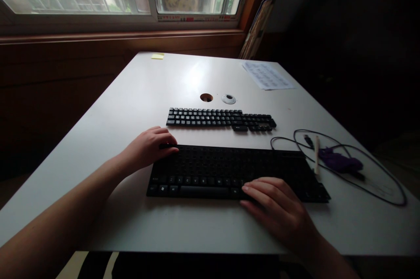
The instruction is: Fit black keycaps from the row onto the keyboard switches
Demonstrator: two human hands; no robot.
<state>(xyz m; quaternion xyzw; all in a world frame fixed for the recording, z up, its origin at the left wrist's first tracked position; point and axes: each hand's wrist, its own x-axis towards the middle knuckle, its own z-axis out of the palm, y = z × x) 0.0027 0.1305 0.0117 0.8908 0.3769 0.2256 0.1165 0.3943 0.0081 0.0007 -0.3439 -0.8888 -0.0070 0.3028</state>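
A black keyboard (210, 169) lies on the white table. Keycaps sit in its two front rows, while most of the area behind them looks bare of caps. My left hand (149, 147) grips the keyboard's back left corner, thumb on top and fingers behind the edge. On the front edge, right of the space bar (205, 191), rests my right hand (278, 209); its fingers are bent together over the keys and its thumb is at the front edge. A small keycap under these fingers cannot be made out. Behind the keyboard, loose black keycaps (203, 117) stand in rows.
To the right lie a looped black cable (405, 196), a purple cloth-like item (341, 160) and a pale stick (316, 154). Further back are a round table hole (206, 97), a grey ring-shaped cover (229, 99), printed papers (267, 76) and a yellow sticky note (157, 56).
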